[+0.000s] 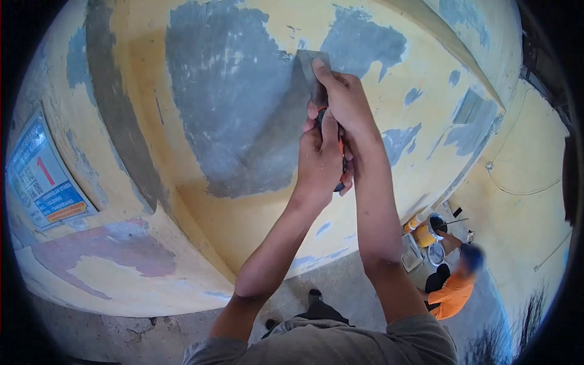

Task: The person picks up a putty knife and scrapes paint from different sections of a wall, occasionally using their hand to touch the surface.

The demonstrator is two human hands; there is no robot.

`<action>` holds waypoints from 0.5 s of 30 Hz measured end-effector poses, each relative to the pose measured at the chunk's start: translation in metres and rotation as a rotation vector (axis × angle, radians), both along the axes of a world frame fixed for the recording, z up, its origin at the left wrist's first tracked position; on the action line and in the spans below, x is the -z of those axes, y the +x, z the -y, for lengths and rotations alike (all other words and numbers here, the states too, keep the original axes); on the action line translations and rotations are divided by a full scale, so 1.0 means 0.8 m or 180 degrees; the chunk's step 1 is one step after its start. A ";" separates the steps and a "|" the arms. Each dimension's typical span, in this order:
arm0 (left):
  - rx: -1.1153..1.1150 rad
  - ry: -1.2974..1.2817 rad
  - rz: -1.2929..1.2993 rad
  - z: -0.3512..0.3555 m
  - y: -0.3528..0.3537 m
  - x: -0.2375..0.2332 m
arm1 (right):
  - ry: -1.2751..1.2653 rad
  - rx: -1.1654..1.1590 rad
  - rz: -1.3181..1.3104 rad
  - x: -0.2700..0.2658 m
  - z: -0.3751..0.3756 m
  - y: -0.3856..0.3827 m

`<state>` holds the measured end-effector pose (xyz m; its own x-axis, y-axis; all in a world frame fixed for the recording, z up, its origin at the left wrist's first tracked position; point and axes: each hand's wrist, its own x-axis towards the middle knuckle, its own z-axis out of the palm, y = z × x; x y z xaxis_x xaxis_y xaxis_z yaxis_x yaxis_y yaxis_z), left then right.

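Both hands grip one scraper point(307, 72) with a flat metal blade and a black and orange handle, raised against the wall point(280, 213). My left hand point(317, 152) is wrapped around the lower handle. Higher up, my right hand point(348, 100) closes around the tool, its thumb laid along the blade. The blade's edge meets the wall at the border of a large grey patch point(225, 97); yellow paint surrounds it. Another grey patch point(365, 45) lies just to the upper right. Fingers hide much of the handle.
At the lower right a person in an orange shirt point(453, 296) crouches beside several buckets point(424, 235). A blue and white sign point(45, 173) is fixed to the wall on the left. A cable point(517, 193) hangs on the right wall. Concrete floor point(359, 289) lies below.
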<state>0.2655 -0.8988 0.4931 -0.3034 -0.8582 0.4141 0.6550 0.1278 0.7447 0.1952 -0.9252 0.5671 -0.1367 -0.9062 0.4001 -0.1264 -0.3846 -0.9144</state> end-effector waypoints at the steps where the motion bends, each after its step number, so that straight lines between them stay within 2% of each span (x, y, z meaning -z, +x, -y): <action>1: 0.0109 -0.0054 0.0041 -0.003 0.001 -0.001 | 0.0119 0.0008 0.0065 0.000 -0.004 -0.002; 2: 0.0110 -0.0005 0.0049 -0.014 0.000 0.006 | 0.0167 0.0010 0.0074 0.010 -0.009 -0.002; 4: -0.0532 -0.0248 -0.0114 -0.027 -0.005 0.008 | -0.0150 0.0089 -0.0081 0.018 -0.009 -0.002; 5: -0.0664 -0.0046 -0.0058 0.007 -0.012 0.016 | -0.0320 0.0454 -0.0620 0.024 0.032 -0.011; 8: -0.0272 -0.0155 -0.0050 0.001 -0.009 0.007 | 0.0033 0.0138 -0.0161 0.007 0.011 -0.005; 10: -0.0175 0.0002 -0.0029 -0.014 -0.002 0.008 | 0.0020 0.0135 -0.0220 0.006 -0.011 -0.006; 12: -0.0223 -0.0297 0.0295 -0.020 0.006 0.011 | -0.0118 0.0082 -0.0300 0.010 -0.026 -0.004; 14: -0.0344 -0.0143 0.0445 -0.036 0.016 0.029 | -0.0098 -0.0048 0.0513 0.056 -0.048 -0.005; 15: -0.0027 0.0020 0.0545 -0.035 0.024 0.052 | -0.0205 0.0018 0.0234 0.087 -0.056 -0.007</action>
<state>0.2844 -0.8708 0.4518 -0.3617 -0.8635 0.3515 0.5174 0.1277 0.8462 0.1897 -0.8804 0.4971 -0.1729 -0.8781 0.4462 -0.0624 -0.4424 -0.8947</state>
